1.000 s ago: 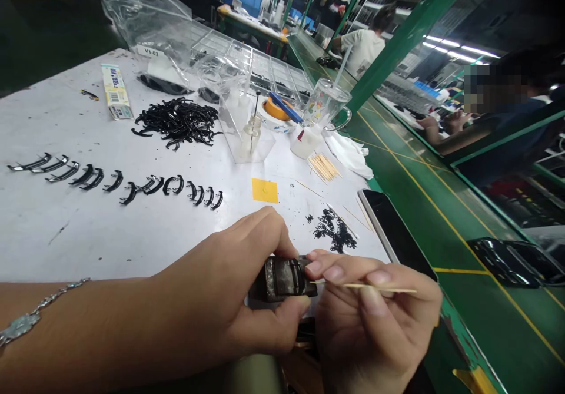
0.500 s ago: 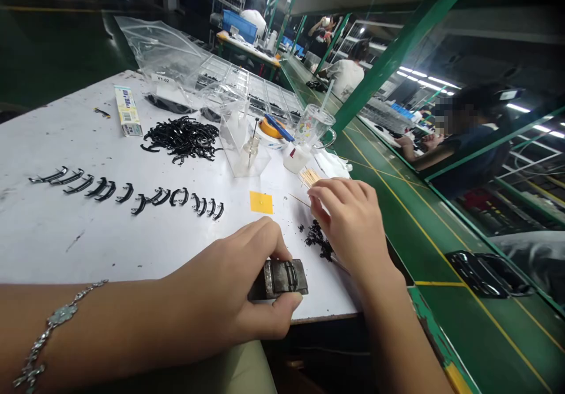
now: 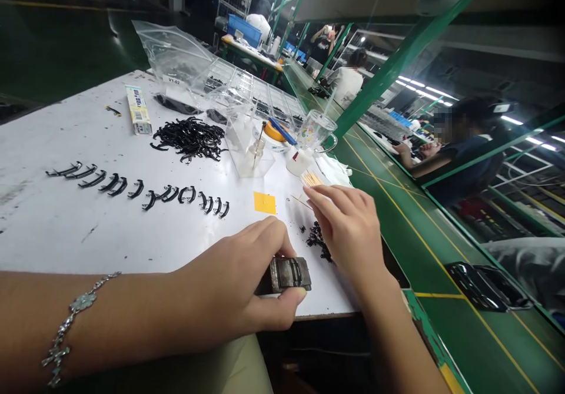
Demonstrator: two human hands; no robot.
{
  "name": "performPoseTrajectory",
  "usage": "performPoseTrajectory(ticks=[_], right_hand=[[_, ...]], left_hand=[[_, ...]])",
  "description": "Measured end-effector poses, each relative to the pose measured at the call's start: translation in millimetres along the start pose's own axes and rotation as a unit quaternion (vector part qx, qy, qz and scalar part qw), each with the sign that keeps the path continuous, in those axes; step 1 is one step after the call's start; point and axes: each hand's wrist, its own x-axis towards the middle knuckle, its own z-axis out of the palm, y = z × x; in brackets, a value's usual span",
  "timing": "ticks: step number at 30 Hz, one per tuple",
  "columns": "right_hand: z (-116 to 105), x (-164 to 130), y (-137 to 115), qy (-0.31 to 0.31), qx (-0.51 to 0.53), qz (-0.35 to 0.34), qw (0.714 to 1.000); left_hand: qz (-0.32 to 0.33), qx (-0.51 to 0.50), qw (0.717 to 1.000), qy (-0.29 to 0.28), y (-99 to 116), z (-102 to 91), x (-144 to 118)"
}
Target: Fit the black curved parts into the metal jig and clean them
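My left hand (image 3: 247,276) grips a dark metal block (image 3: 286,276) at the table's front edge, thumb on the near side and fingers on the far side. A slim curved black piece (image 3: 296,272) lies across the block's top. My right hand (image 3: 348,223) hovers beside a bundle of toothpicks (image 3: 311,178), its fingers curled together; what they hold, if anything, is hidden. Under its fingertips a loose toothpick (image 3: 301,203) lies on the table. A heap of tiny black parts (image 3: 315,241) sits partly behind the right hand. Left of it is a yellow square (image 3: 265,202) with a small drop on it.
Curved black pieces (image 3: 117,185) form a row on the white table (image 3: 57,235), with a larger black pile (image 3: 189,138) behind. Beyond stand a clear holder with a small bottle (image 3: 255,157), a tape roll (image 3: 276,130), a glass mug (image 3: 315,130) and plastic bags (image 3: 172,58). Other people work farther off.
The view has shifted slightly, so the table items appear a little farther right. My right hand has moved slightly toward the toothpicks. My left hand keeps its grip on the block.
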Motion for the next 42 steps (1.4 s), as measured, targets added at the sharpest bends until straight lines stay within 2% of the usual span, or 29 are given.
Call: performPoseTrajectory(ticks=[1,3,6,9,12,18,22,24,26,28,30,33,35,37,40,42], right_hand=[[-7,-3,-7,0.04,0.076,0.03,0.996],[-20,-10,-24,0.084,0.243,0.078,0.963],[-32,-25,-46,0.095,0.343,0.073,0.931],[-30,-35,-54,0.102,0.378,0.064,0.918],[-24,-38,-53,0.083,0.397,0.072,0.911],[-25,-26,-56,0.059,0.338,0.016,0.939],[-24,-24,-60,0.048,0.327,0.025,0.943],[-22,-27,-60,0.1,0.372,0.047,0.922],[-21,-34,-57,0.203,0.427,0.091,0.876],[-19,-43,-51,0.289,0.446,0.163,0.831],[-16,-54,-42,0.312,0.429,0.244,0.812],[-7,-70,-28,0.279,0.437,0.353,0.779],[0,-76,-20,0.246,0.484,0.412,0.732],[4,-79,-16,0.235,0.518,0.439,0.696],[5,-80,-18,0.25,0.525,0.434,0.688],[3,-81,-21,0.257,0.522,0.43,0.69]], left_hand=[[-0.002,-0.003,1.0,-0.002,0,-0.1,0],[-0.003,-0.006,1.0,-0.003,-1,0.0,0],[-0.003,-0.008,1.0,-0.004,-2,1.2,-2],[-0.006,-0.008,1.0,-0.001,-3,2.6,-3],[-0.009,-0.006,1.0,-0.002,-3,2.2,-3],[-0.045,-0.01,0.999,-0.029,2,-2.3,-2],[-0.054,0.013,0.998,-0.018,3,-0.8,-5],[-0.014,0.038,0.999,0.023,2,-1.9,-7],[0.081,0.076,0.991,0.08,2,-6.0,-7],[0.189,0.127,0.965,0.13,4,-10.5,-3],[0.233,0.19,0.942,0.151,9,-9.7,4],[0.194,0.293,0.927,0.127,19,10.7,17],[0.183,0.351,0.914,0.091,24,35.0,24],[0.181,0.405,0.895,0.058,25,61.2,26],[0.172,0.491,0.854,0.019,20,93.6,20],[0.169,0.554,0.815,0.002,16,107.8,15]])
